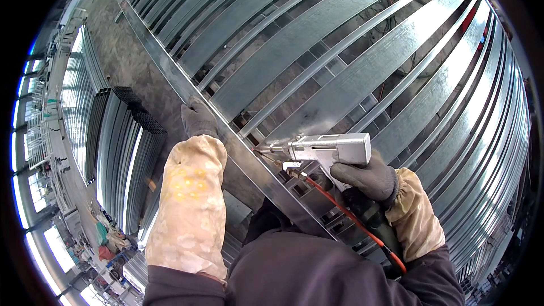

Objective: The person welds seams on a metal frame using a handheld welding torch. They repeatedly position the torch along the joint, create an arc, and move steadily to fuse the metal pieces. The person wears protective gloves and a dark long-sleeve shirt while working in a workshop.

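My right hand (369, 180), in a dark grey glove, is wrapped round the grip of a silver welding gun (328, 148). Its narrow nozzle points left and meets the corner where a flat slat (317, 116) joins the long metal edge rail (235, 146). An orange-red hose (334, 201) and a thick black cable run back from the gun along my right forearm. Farther up that same rail, my left hand (198, 117), also gloved, is closed on its outer side; its fingertips are partly hidden. Tan protective sleeves cover both forearms.
Many parallel galvanized slats and narrow bars (306, 73) fill the right side, with open gaps between them. Stacked metal profiles (122, 158) lie on the floor at left. Cluttered goods (107, 243) and bright windows line the far left. My torso is close to the rail.
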Motion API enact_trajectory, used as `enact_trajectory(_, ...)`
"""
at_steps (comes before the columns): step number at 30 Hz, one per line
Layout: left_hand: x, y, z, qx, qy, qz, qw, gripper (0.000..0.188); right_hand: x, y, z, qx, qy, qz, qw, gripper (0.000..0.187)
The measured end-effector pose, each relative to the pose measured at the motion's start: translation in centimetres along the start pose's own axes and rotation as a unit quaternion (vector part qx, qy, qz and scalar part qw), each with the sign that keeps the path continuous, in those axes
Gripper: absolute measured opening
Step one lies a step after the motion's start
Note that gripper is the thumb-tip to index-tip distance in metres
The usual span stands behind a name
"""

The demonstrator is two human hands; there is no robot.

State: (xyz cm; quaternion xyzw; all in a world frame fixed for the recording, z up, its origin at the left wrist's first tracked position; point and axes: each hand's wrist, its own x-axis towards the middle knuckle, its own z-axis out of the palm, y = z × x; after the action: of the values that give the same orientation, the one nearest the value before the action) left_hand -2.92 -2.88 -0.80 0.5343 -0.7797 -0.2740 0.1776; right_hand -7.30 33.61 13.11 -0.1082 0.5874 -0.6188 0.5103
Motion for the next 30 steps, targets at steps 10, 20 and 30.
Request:
enact_trajectory(10, 0.0, 0.2, -0.2, 0.024, 0.013, 0.002, 1.0, 0.056, 0.0, 0.6, -0.3, 0.009, -0.001, 0.041, 0.999, 0.043)
enact_trajectory(20, 0.5, 0.3, -0.7, 0.013, -0.026, -0.036, 0.999, 0.056, -0.4, 0.1, 0.1, -0.012, -0.007, -0.001, 1.0, 0.043)
enact_trajectory(30, 1.1, -1.1, -0.1, -0.003, 0.01, -0.016, 1.0, 0.056, -0.8, 1.1, -0.2, 0.003, -0.023, 0.019, 1.0, 0.035)
